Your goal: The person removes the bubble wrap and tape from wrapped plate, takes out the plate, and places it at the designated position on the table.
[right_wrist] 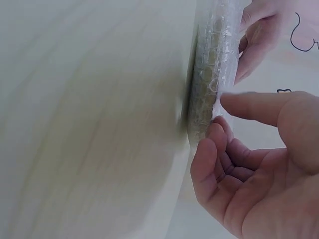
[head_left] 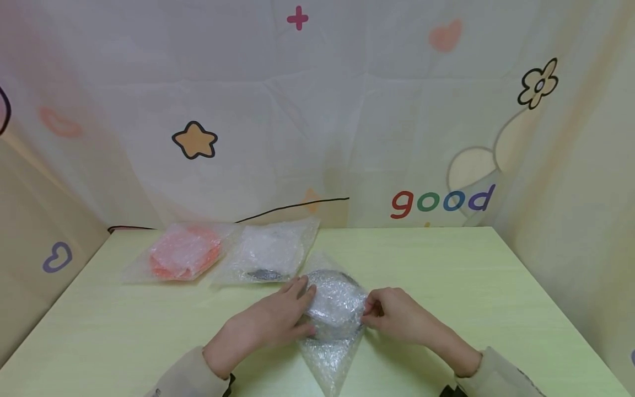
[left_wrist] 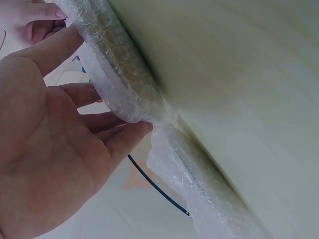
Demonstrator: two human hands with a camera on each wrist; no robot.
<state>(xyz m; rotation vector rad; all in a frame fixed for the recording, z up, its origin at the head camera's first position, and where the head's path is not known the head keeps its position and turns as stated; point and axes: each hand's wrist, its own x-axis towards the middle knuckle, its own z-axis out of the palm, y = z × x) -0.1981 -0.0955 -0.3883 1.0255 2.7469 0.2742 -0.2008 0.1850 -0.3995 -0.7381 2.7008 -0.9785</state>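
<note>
A bubble-wrapped package (head_left: 332, 306) lies on the table in the head view, with a round, dark-edged thing inside and its pointed ends towards the back and front. My left hand (head_left: 278, 320) rests on its left side, fingers spread and nearly straight; in the left wrist view those fingertips touch the wrap's edge (left_wrist: 117, 64). At the right edge my right hand (head_left: 397, 317) has its fingers curled and pinches the bubble wrap. The right wrist view shows the thumb on the upper face of the wrap (right_wrist: 214, 59) and the curled fingers at its side.
Behind the left hand lies another bubble-wrapped package (head_left: 270, 248) with a dark patch at its front. A bubble-wrapped pink bundle (head_left: 186, 253) is to its left. The pale green table (head_left: 446, 264) meets a printed curtain (head_left: 317, 121) at the back.
</note>
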